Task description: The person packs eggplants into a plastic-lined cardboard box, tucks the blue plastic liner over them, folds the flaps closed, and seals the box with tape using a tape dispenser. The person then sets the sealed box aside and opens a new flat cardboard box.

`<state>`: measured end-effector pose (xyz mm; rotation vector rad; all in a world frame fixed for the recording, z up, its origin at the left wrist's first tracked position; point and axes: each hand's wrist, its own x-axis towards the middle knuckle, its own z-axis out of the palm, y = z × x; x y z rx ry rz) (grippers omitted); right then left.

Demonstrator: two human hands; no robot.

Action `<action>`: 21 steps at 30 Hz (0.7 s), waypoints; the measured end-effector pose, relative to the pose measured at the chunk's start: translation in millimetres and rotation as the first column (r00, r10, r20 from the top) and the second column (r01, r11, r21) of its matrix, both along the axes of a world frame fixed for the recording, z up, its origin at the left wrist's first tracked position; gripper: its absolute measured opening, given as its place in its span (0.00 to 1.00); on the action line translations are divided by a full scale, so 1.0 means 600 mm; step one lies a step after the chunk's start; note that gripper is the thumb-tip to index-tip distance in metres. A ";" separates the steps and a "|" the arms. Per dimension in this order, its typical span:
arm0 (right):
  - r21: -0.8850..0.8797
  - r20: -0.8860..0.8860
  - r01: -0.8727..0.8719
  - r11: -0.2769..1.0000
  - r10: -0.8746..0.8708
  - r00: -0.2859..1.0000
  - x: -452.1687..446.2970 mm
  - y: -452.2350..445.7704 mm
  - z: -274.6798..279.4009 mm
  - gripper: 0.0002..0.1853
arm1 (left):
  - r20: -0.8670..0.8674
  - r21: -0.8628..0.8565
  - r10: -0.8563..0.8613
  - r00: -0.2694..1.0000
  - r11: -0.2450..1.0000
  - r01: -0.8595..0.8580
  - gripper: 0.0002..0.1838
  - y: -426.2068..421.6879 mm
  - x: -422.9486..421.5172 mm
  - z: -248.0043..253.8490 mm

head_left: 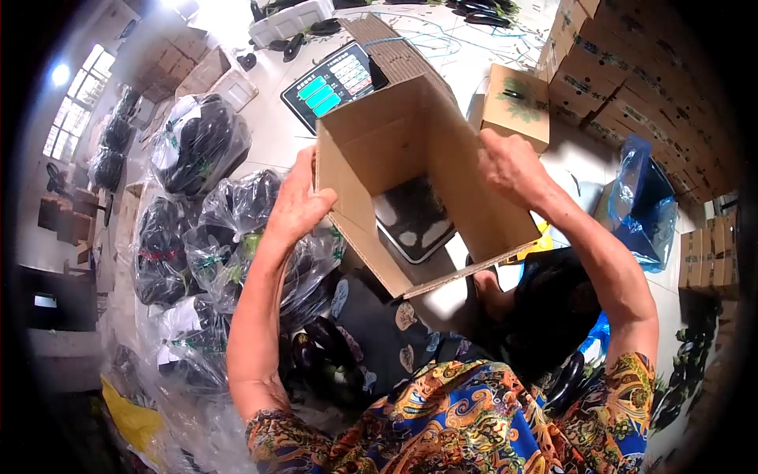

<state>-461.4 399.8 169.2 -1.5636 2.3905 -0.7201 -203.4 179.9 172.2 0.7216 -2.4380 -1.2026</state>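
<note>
Between my two hands is an open cardboard box (359, 209), tilted, through which a dark scale platform (414, 217) shows. My left hand (296, 197) grips the box's left edge, thumb on the near side. On the right wall, my right hand (509, 166) is closed over the upper edge. Just behind the box stands the scale's display panel (320, 96) with lit green screens. A corrugated flap (387, 47) sticks up beyond the box.
Clear plastic bags of eggplants (197, 146) stand at the left. Stacked cartons (624, 87) rise at the right, near a smaller box (517, 107) and a blue-lined box (639, 209). Loose eggplants (324, 355) lie close to my body. Cables cross the floor at the top.
</note>
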 end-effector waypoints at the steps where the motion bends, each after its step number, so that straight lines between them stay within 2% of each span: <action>1: -0.037 -0.046 -0.050 0.998 0.049 0.998 0.010 -0.003 0.003 0.06 | 0.059 -0.090 0.048 0.997 0.995 -0.043 0.41 -0.010 -0.006 0.001; 3: 0.037 -0.068 -0.040 0.999 0.042 0.997 0.004 -0.011 0.006 0.06 | 0.167 -0.271 0.166 0.972 0.956 -0.117 0.44 -0.041 -0.025 0.006; 4: 0.073 -0.079 -0.036 0.997 0.042 0.996 0.003 -0.014 0.006 0.06 | -0.054 -0.568 0.159 0.986 0.807 -0.161 0.46 -0.061 -0.033 -0.010; 6: 0.034 -0.068 -0.075 0.997 0.078 0.995 0.003 -0.016 0.001 0.06 | -0.047 -0.570 0.126 0.991 0.811 -0.131 0.41 -0.097 -0.062 -0.010; 9: -0.008 -0.085 -0.071 0.997 0.070 0.994 0.008 -0.014 0.006 0.04 | 0.283 -0.636 0.187 0.941 0.771 0.039 0.33 -0.114 -0.086 0.019; 10: 0.004 -0.084 -0.083 0.997 0.083 0.993 0.003 -0.012 0.008 0.04 | 0.163 -0.821 0.196 0.967 0.570 0.023 0.24 -0.121 -0.086 0.018; 12: 0.026 -0.074 -0.114 0.993 0.115 0.991 -0.004 -0.009 0.009 0.04 | 0.264 -0.756 0.199 0.944 0.650 0.074 0.22 -0.145 -0.090 0.040; 13: 0.021 -0.080 -0.107 0.994 0.109 0.991 -0.005 -0.011 0.010 0.04 | 0.205 -0.702 0.052 0.977 0.703 0.110 0.19 -0.155 -0.088 0.048; 16: 0.015 -0.137 -0.117 0.993 0.118 0.983 -0.007 -0.021 0.015 0.04 | 0.277 -0.284 -0.099 0.956 0.942 0.180 0.17 -0.105 -0.077 0.062; 17: 0.020 -0.186 -0.147 0.989 0.148 0.971 -0.009 -0.029 0.020 0.04 | 0.333 -0.292 -0.173 0.927 0.916 0.276 0.17 -0.089 -0.072 0.044; 18: 0.026 -0.238 -0.177 0.984 0.178 0.955 -0.008 -0.036 0.024 0.04 | 0.188 -0.268 -0.258 0.948 0.915 0.302 0.19 -0.076 -0.065 0.003; 19: 0.039 -0.305 -0.190 0.981 0.193 0.933 -0.009 -0.041 0.020 0.04 | 0.242 -0.283 -0.243 0.939 0.908 0.308 0.19 -0.060 -0.066 0.003; 20: 0.067 -0.273 -0.195 0.978 0.206 0.940 -0.013 -0.047 0.019 0.04 | 0.295 -0.297 -0.229 0.928 0.901 0.317 0.18 -0.048 -0.064 0.008; 21: 0.096 -0.240 -0.202 0.975 0.219 0.946 -0.020 -0.054 0.018 0.04 | 0.342 -0.216 -0.221 0.913 0.927 0.306 0.19 -0.038 -0.057 0.021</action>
